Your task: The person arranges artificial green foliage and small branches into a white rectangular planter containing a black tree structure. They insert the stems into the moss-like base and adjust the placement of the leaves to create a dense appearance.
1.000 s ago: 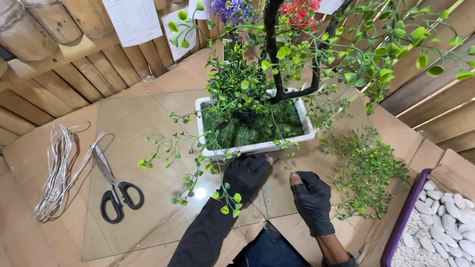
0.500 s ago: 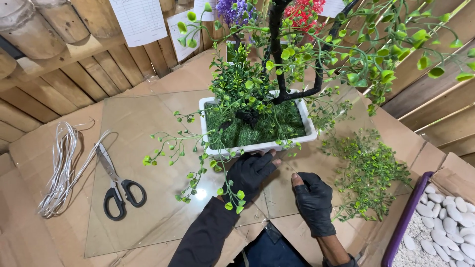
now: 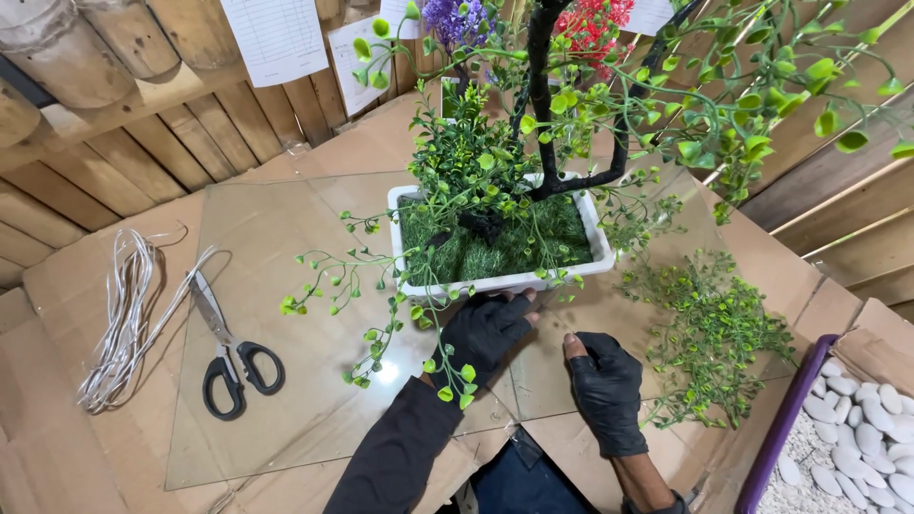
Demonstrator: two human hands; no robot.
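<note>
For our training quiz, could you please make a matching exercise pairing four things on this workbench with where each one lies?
Things:
1. scissors
2. bundle of white cord
3. loose green sprigs
4. white pebbles

Places:
A. far left, on the cardboard
B. in the box at lower right
C. on the glass sheet, left of the white planter
D. right of the planter

Pairs: 1-C, 2-A, 3-D, 4-B

Bright even light, soft shadows, glare spot on glass sheet [image 3: 386,373], sharp focus
</note>
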